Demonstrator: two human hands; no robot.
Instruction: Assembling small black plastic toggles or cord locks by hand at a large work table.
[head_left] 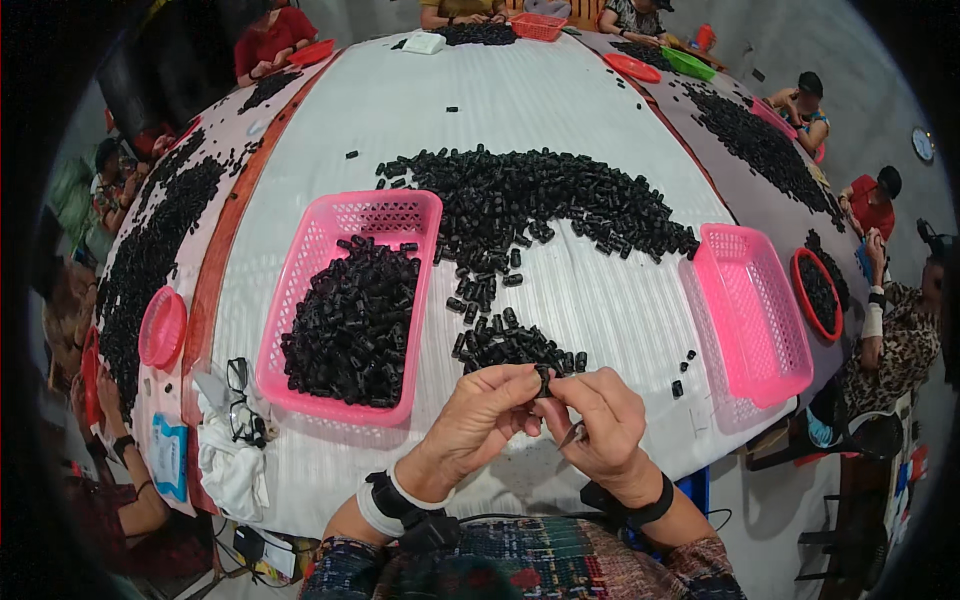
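Note:
Close to my body, both hands meet over the table. My left hand [478, 412] is closed, with thumb and forefinger pinching a small black cylindrical part [543, 380]. My right hand [608, 420] is closed too, its fingertips at the same part; a thin, grey blade-like tool [573, 434] shows beneath its fingers. Just beyond my fingers lies a small cluster of black parts [510, 345]. A larger curved heap of them [530, 195] spreads farther back. To the left stands a pink basket [268, 365] filled with the same parts.
On the right sits an empty pink basket [755, 310], with a few loose black parts [678, 388] beside it. Eyeglasses [238, 415] and a white cloth [232, 470] lie at left, near a blue-white packet [170, 455]. Several people work around the table at other heaps.

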